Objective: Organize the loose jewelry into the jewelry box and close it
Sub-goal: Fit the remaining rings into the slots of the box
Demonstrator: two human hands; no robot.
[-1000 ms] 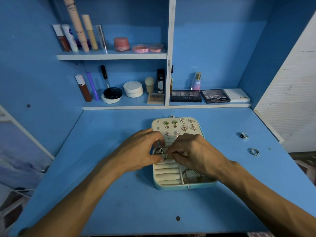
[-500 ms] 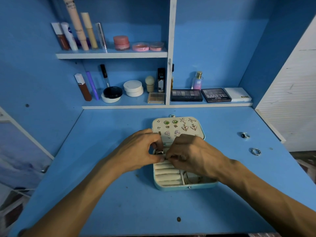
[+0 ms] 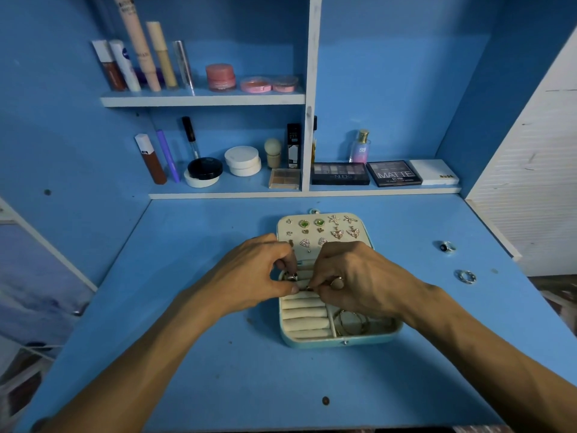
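Two pinches, left hand (image 3: 249, 271), right hand (image 3: 359, 276) fingers (image 3: 316, 283), on jewelry box (image 3: 312, 343) ring (image 3: 308, 288) (bangles (image 3: 352, 323) alongside).

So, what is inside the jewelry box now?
Earrings sit in its lid, cream ring rolls at the near left, and thin bangles at the near right. The left hand and right hand cover the middle, where one ring shows.

Past the left hand (image 3: 249, 273) we see a blue wall (image 3: 46, 120); past the right hand (image 3: 359, 276), a white slatted panel (image 3: 537, 182); beyond both, white-edged shelves (image 3: 203, 100) holding cosmetics (image 3: 220, 77); beneath them, a scuffed blue desk (image 3: 218, 370) in dim light
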